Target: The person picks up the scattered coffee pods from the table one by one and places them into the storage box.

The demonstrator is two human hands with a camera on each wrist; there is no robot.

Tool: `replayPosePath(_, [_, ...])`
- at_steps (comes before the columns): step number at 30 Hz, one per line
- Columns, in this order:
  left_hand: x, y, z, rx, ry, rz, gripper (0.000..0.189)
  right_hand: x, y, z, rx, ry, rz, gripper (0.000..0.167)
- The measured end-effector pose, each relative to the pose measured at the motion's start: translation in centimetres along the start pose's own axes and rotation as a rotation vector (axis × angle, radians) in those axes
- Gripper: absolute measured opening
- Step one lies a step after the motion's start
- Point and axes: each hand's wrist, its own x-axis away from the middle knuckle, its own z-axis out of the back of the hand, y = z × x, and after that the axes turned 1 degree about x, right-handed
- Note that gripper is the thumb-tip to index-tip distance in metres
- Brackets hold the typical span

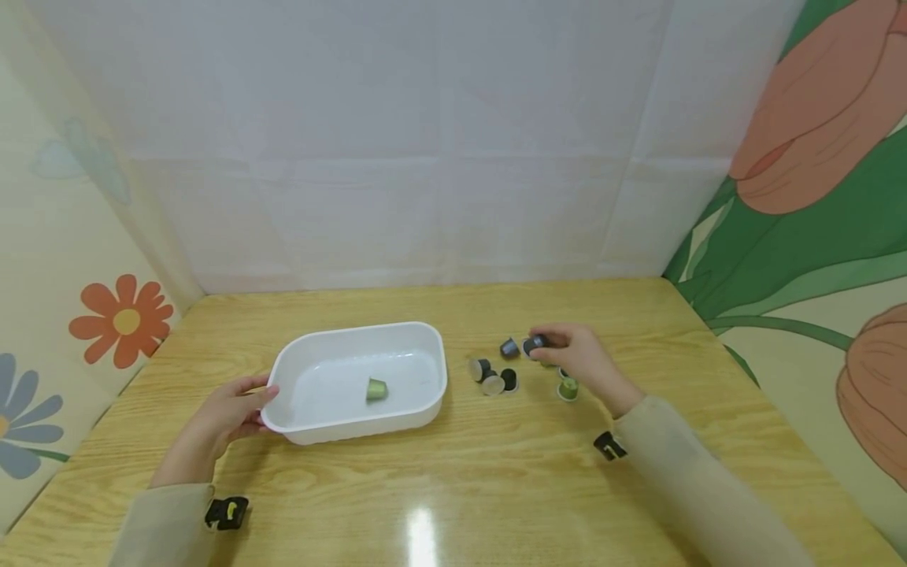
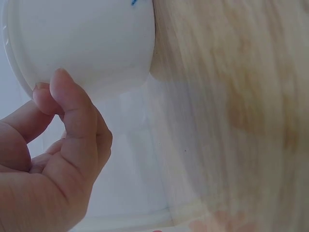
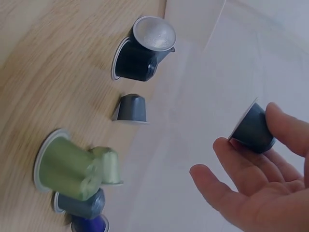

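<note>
My left hand [image 1: 228, 411] grips the left end of a white plastic basin [image 1: 368, 430], thumb over the rim and fingers beneath it. Inside the basin a green coffee capsule [image 1: 376, 389] lies on its side. Over on the right, my right hand [image 1: 579, 356] pinches a dark blue-grey coffee capsule [image 3: 253, 129] between thumb and fingers, held above the table in the right wrist view. Near that hand, a green capsule [image 3: 67, 166] and a grey-blue capsule [image 3: 131, 107] rest on the wood. The left wrist view shows the basin's outer wall [image 2: 91, 43] against my fingertips.
Several dark capsules [image 1: 509, 379] cluster between the basin and my right hand, some with pale lids showing. A bluish-purple capsule [image 3: 91, 224] sits at the lower edge of the right wrist view. White cloth [image 1: 425, 197] hangs behind the wooden table [image 1: 340, 496].
</note>
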Motion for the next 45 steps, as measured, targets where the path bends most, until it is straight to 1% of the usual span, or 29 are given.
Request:
replayPosePath(3, [0.0, -0.1, 0.0, -0.002, 0.000, -0.002, 0.062, -0.1, -0.4, -0.5, -0.019, -0.012, 0.000, 0.045])
replayPosePath(9, [0.0, -0.3, 0.0, 0.009, 0.003, -0.001, 0.062, -0.4, -1.1, -1.3, -0.001, -0.021, 0.002, 0.043])
replayPosePath(13, [0.0, -0.5, 0.0, 0.023, 0.005, -0.003, 0.061, -0.6, -1.4, -1.8, -0.022, -0.036, 0.012, 0.044])
replayPosePath(17, [0.0, -0.6, 0.0, 0.032, 0.003, -0.008, 0.061, -0.8, -1.8, -2.3, -0.038, -0.034, 0.023, 0.044])
replayPosePath(27, [-0.1, -0.3, 0.0, 0.040, 0.001, -0.005, 0.062, -1.1, -2.9, -3.8, -0.092, -0.063, 0.030, 0.043])
replayPosePath(32, [-0.1, -0.4, 0.0, 0.044, 0.003, -0.007, 0.061, -1.5, -3.3, -4.7, -0.112, -0.081, 0.053, 0.043])
replayPosePath(38, [0.0, -0.3, -0.1, 0.045, 0.002, -0.006, 0.062, -1.8, -3.9, -5.9, -0.106, -0.091, 0.070, 0.041])
replayPosePath(45, [0.1, -0.2, -0.1, 0.046, 0.002, -0.005, 0.061, -2.1, -4.4, -7.2, -0.114, -0.117, 0.068, 0.041])
